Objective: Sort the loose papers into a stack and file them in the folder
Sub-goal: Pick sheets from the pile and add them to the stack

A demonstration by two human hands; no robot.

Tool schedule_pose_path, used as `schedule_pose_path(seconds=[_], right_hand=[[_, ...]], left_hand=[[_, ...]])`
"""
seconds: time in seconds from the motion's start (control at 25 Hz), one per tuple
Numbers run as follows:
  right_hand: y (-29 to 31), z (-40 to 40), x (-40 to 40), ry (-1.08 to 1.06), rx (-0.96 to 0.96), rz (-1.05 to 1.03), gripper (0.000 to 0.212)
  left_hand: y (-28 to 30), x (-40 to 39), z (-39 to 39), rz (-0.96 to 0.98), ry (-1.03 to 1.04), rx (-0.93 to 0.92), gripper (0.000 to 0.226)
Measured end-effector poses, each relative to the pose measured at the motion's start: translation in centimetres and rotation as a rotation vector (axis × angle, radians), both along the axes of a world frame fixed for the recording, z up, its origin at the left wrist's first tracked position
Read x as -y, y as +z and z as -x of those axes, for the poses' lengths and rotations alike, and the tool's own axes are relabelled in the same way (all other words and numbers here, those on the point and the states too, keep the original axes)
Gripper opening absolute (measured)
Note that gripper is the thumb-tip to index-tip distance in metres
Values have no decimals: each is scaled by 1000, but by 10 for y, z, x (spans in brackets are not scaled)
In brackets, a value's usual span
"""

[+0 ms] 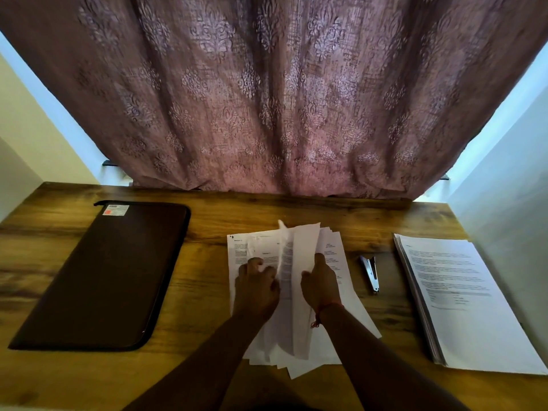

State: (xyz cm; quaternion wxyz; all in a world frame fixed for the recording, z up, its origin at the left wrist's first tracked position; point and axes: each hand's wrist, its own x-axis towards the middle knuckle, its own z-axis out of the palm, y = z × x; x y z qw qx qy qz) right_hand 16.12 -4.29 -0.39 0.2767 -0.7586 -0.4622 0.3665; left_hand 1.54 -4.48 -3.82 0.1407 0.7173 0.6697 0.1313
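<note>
Wooden desk [207, 292] under a patterned mauve curtain [267, 99], and right at its middle sits the messy pile of loose papers [296, 292], our landmark. Left hand [256, 290] curls its fingers on the pile's left sheets, gripping them; right hand [320, 284] grasps a lifted sheet, thumb on top. Well left of the pile lies the dark zipped folder [103, 274], closed. Just right of the pile rests a stapler [370, 272], and beyond that, a tidy stack [462, 298] of printed pages.
</note>
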Motion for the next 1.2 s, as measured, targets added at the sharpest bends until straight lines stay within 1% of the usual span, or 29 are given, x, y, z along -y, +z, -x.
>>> schedule_pose_path(seconds=[0.08, 0.12, 0.28, 0.56, 0.76, 0.88, 0.96, 1.0, 1.08, 1.16, 1.2], right_hand=[[-1, 0, -1, -5, -8, 3, 41], [-1, 0, -1, -5, -11, -2, 42], [2, -3, -1, 7, 16, -41, 42], [1, -8, 0, 31, 40, -60, 45], [-2, -11, 0, 12, 22, -57, 44], [-5, -12, -1, 12, 20, -52, 43], [-6, -11, 0, 24, 34, -48, 44], [-5, -11, 0, 44, 72, -44, 45], [0, -13, -1, 122, 254, -53, 47], [9, -15, -7, 221, 453, -44, 49], [13, -16, -11, 263, 513, -29, 52]], left_hand=[[5, 5, -8, 0, -100, 70, 32], [5, 6, -11, 27, -103, 100, 32], [4, 3, -17, 142, 66, 157, 29], [-7, -1, -15, 182, 175, 223, 22], [3, 5, -15, 144, 125, 237, 25], [11, 6, -18, 161, 87, 217, 27], [16, 7, -20, 223, 75, 299, 24], [21, 7, -22, 272, 88, 355, 22], [30, 7, -24, 321, 149, 453, 20], [42, 7, -24, 311, 235, 539, 17], [49, 6, -22, 286, 279, 587, 14]])
